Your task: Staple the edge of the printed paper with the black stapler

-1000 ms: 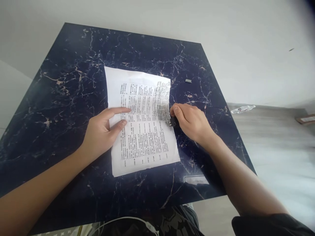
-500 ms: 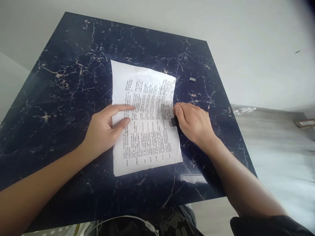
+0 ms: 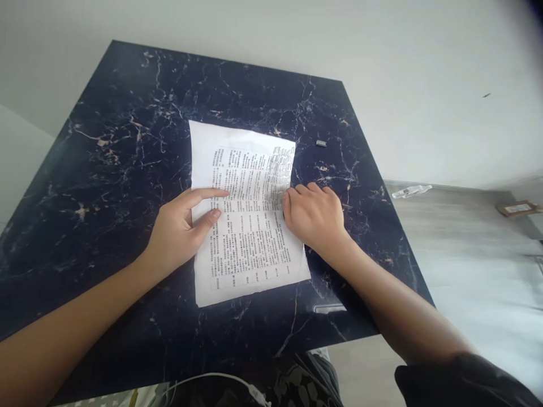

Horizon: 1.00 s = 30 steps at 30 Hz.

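A printed sheet of paper (image 3: 250, 226) lies on the table, slightly creased, with rows of small text and a band of dense grey block marks by its upper right edge. My left hand (image 3: 180, 223) rests on its left edge, index finger and thumb spread apart and lying on the print. Over the right edge, my right hand (image 3: 316, 217) is closed in a fist, knuckles up. The small black roller stamp it grips is hidden under the fingers now. A small grey-green piece (image 3: 321, 143), perhaps a cap, lies beyond the right hand.
The dark blue marble-patterned table (image 3: 139, 164) has its far edge close to a pale wall (image 3: 403, 85). A clear plastic packet (image 3: 411, 191) and a brown box (image 3: 517, 208) are on the floor at right. A white cable (image 3: 220, 375) runs across my lap.
My right hand has shifted left onto the paper and turned over the black stamp, which showed earlier at the sheet's edge. My left hand stays in place on the paper. The view has tilted slightly.
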Available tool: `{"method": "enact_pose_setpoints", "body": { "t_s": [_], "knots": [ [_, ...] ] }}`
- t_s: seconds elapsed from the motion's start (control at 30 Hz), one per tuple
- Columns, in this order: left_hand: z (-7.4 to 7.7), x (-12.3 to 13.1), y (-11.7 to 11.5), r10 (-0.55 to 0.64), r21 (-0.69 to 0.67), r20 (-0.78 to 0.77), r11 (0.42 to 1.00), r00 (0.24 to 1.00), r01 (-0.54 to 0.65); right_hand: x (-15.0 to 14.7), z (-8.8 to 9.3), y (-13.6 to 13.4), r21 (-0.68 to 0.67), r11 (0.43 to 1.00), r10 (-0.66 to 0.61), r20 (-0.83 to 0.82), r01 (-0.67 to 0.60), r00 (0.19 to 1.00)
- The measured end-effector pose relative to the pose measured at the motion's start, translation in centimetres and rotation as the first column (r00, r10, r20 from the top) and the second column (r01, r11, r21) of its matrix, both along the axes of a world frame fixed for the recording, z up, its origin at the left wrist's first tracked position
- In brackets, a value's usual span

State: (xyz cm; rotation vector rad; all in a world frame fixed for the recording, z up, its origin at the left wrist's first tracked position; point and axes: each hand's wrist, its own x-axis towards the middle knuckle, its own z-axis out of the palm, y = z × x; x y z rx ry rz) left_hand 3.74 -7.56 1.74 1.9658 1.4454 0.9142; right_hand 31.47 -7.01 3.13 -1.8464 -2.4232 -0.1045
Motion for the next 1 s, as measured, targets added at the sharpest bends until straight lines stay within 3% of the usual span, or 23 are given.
{"method": "enact_pose_setpoints", "body": {
  "t_s": [0.1, 0.17, 0.23, 0.3, 0.43, 0.57, 0.67, 0.77, 0.83, 0.9, 1.0],
  "knots": [
    [-0.4, 0.0, 0.1, -0.032, -0.012, -0.003, 0.999, 0.999, 0.032, 1.7, 1.4, 0.6, -0.153, 0.987, 0.006, -0.25, -0.045, 0.968],
    [-0.9, 0.0, 0.2, -0.059, 0.0, -0.035, 0.998, 0.998, 0.059, 3.4, 2.6, 1.1, -0.272, 0.933, 0.12, -0.385, -0.237, 0.915],
    [-1.3, 0.0, 0.3, -0.087, 0.023, -0.112, 0.996, 0.99, 0.09, 5.1, 3.4, 1.5, -0.346, 0.841, 0.258, -0.418, -0.415, 0.871],
    [-1.7, -0.1, 0.4, -0.092, 0.052, -0.2, 0.993, 0.976, 0.104, 6.4, 3.7, 1.9, -0.383, 0.794, 0.327, -0.385, -0.472, 0.863],
    [-2.2, -0.8, 0.7, -0.094, 0.107, -0.268, 0.986, 0.959, 0.127, 8.1, 3.6, 2.5, -0.398, 0.828, 0.29, -0.302, -0.396, 0.908],
    [-2.9, -1.5, 1.2, -0.133, 0.108, -0.269, 0.98, 0.954, 0.167, 8.9, 3.9, 2.8, -0.27, 0.958, 0.05, -0.164, -0.094, 0.985],
    [-3.1, -1.6, 1.2, -0.143, 0.07, -0.239, 0.984, 0.961, 0.164, 6.7, 4.2, 2.3, -0.206, 0.971, -0.184, -0.313, 0.123, 0.932],
    [-2.6, -1.8, 1.2, -0.104, 0.047, -0.169, 0.992, 0.98, 0.113, 1.3, 3.8, 1.1, -0.389, 0.919, -0.284, -0.551, 0.059, 0.785],
    [-1.9, -2.1, 1.3, -0.008, 0.087, -0.085, 0.996, 0.996, 0.015, -3.0, 3.0, 0.3, -0.404, 0.915, -0.253, -0.563, 0.005, 0.787],
    [-1.2, -2.6, 1.6, 0.107, 0.168, -0.014, 0.98, 0.994, -0.103, -6.6, 2.1, -0.1, -0.288, 0.957, -0.146, -0.526, -0.015, 0.838],
    [-0.6, -3.3, 2.1, 0.201, 0.248, 0.044, 0.947, 0.979, -0.206, -9.7, 0.8, 0.1, -0.184, 0.98, -0.015, -0.469, -0.081, 0.883]
  ]
}}
